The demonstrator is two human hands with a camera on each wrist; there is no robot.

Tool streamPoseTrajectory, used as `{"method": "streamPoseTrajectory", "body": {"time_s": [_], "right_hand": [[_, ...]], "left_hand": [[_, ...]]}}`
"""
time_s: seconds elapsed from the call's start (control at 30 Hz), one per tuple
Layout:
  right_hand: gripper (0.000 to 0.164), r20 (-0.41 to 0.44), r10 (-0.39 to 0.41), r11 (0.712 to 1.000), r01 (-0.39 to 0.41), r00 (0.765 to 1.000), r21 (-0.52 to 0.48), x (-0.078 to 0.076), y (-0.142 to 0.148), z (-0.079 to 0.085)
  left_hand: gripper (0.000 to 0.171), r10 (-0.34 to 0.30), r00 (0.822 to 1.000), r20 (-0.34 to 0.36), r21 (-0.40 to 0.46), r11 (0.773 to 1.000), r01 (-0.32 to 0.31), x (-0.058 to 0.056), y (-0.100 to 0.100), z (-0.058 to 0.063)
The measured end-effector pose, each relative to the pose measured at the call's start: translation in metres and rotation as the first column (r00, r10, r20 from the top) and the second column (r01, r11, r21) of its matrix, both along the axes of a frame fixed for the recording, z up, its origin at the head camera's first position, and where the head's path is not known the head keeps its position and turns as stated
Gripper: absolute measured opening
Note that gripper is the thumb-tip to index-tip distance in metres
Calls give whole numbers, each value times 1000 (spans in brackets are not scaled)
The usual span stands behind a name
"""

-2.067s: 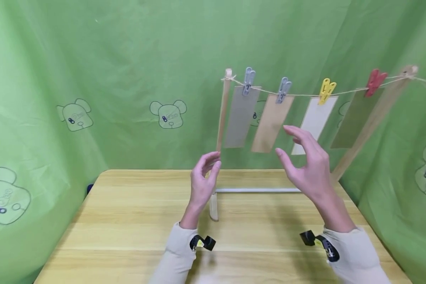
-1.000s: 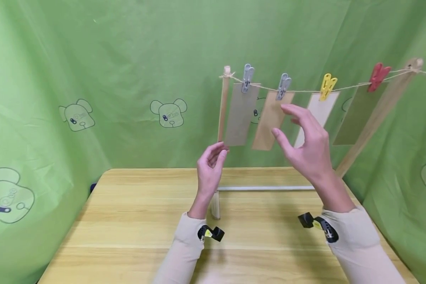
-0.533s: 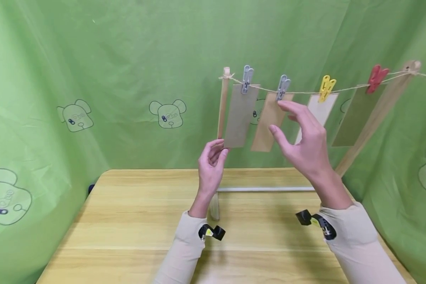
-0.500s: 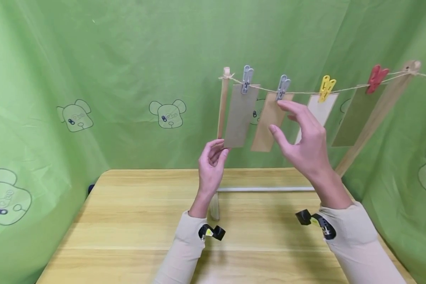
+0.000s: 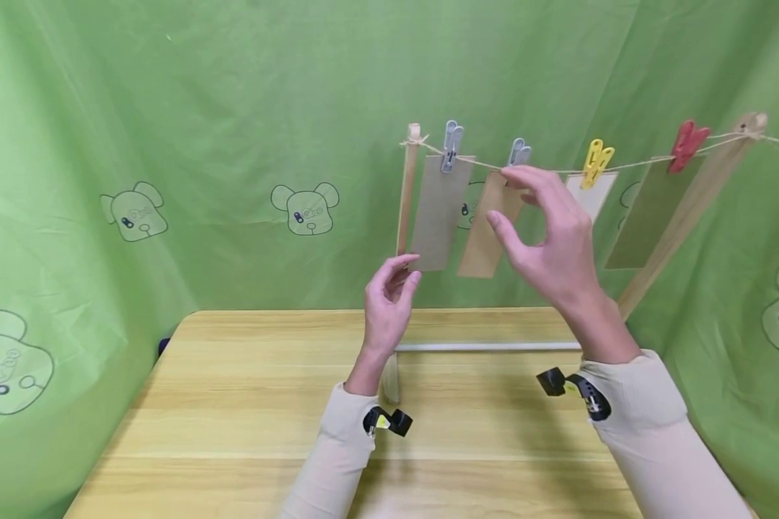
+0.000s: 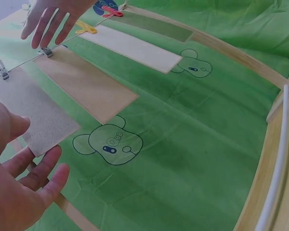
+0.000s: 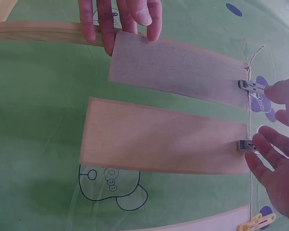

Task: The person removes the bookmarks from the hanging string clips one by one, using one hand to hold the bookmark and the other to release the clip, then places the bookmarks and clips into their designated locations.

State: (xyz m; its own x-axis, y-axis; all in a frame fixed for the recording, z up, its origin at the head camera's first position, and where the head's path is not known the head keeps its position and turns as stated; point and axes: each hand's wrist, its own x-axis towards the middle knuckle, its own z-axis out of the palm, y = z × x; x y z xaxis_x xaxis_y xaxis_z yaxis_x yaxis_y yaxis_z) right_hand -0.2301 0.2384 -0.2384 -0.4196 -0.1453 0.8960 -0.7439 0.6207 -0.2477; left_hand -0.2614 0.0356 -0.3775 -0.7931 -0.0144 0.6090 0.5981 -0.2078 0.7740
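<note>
Several cards hang by clothespins from a string (image 5: 645, 163) between two wooden posts. My left hand (image 5: 388, 310) is at the lower end of the grey card (image 5: 440, 216); in the left wrist view its fingertips reach the bottom edge and the thumb stands apart. My right hand (image 5: 561, 249) is raised before the tan card (image 5: 480, 245), thumb and fingers spread in a C. Its fingers are by the second grey clothespin (image 7: 245, 145), partly covering it; whether they touch it I cannot tell. Another grey clothespin (image 5: 451, 148) clips the grey card.
Farther right hang a white card (image 5: 591, 193) under a yellow clothespin (image 5: 597, 164) and an olive card (image 5: 652, 216) under a red clothespin (image 5: 688, 146). The left post (image 5: 407, 202) and right post (image 5: 701, 209) flank them. A white bar (image 5: 487, 347) runs low above the wooden table (image 5: 234, 404).
My right hand has risen and shifted left up to the tan card's clothespin. My left hand has moved up and right from the left post to the grey card's lower end.
</note>
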Motion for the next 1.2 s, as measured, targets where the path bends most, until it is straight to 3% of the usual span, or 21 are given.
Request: {"method": "streamPoseTrajectory", "body": {"time_s": [0.37, 0.7, 0.83, 1.2], "right_hand": [[46, -49, 12, 1000, -12, 999, -12, -7, -13, 21], [40, -106, 11, 1000, -9, 994, 28, -12, -23, 44], [38, -124, 6, 995, 6, 992, 98, -17, -21, 52], [31, -28, 6, 995, -4, 1000, 102, -23, -28, 73]], "left_hand": [[28, 38, 999, -31, -18, 999, -39, -1, 0, 5], [27, 58, 996, -62, -33, 998, -60, -1, 0, 10], [25, 69, 995, -70, -41, 997, -72, -1, 0, 10], [21, 119, 988, -98, -64, 990, -125, -1, 1, 13]]}}
